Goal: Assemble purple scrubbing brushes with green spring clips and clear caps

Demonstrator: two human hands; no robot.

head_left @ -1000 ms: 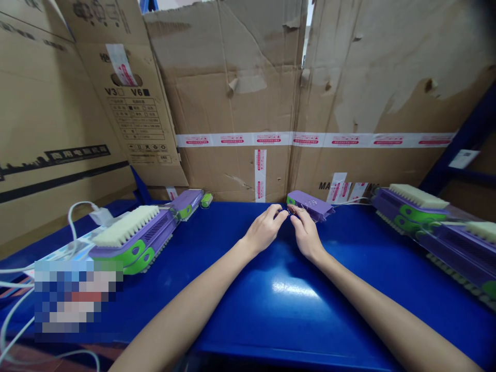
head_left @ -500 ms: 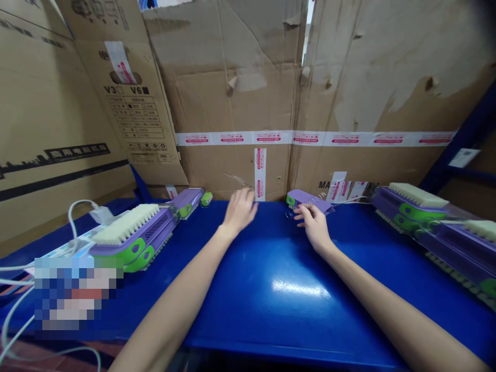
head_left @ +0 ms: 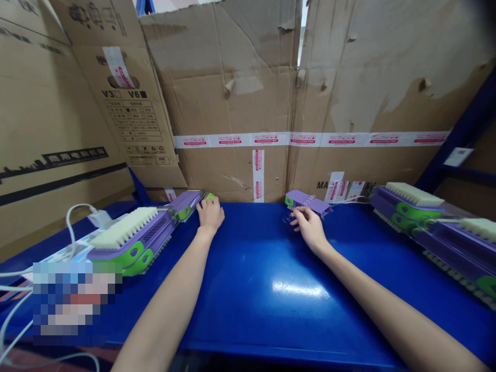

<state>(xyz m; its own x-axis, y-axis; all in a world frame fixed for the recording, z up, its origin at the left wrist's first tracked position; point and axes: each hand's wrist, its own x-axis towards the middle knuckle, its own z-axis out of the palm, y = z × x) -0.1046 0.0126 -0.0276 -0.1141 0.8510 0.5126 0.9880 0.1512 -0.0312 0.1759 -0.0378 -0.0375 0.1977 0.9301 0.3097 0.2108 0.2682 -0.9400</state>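
Note:
My left hand [head_left: 210, 215] is at the far left of the blue table, palm down, fingers apart and bent. It reaches over a small green block [head_left: 210, 197], partly hidden behind the fingers, beside a purple and green brush [head_left: 186, 202]. Whether the fingertips touch the block is unclear. My right hand [head_left: 309, 226] is closed in a pinch on a thin, shiny coil of wire [head_left: 310, 200], whose loops show above and left of the fingers. Just behind it lies a purple piece with a green end [head_left: 296, 198], partly covered by the coil and hand.
Purple and green brushes with cream bristles stand at left [head_left: 134, 240] and right [head_left: 406, 206]. White cables [head_left: 70, 227] and a blurred patch [head_left: 73, 302] are at the left. Cardboard sheets [head_left: 232, 108] wall the back of the blue table [head_left: 248, 289].
My left hand has moved left, from the back middle of the table to the small green block. My right hand stays nearly in place with the coil.

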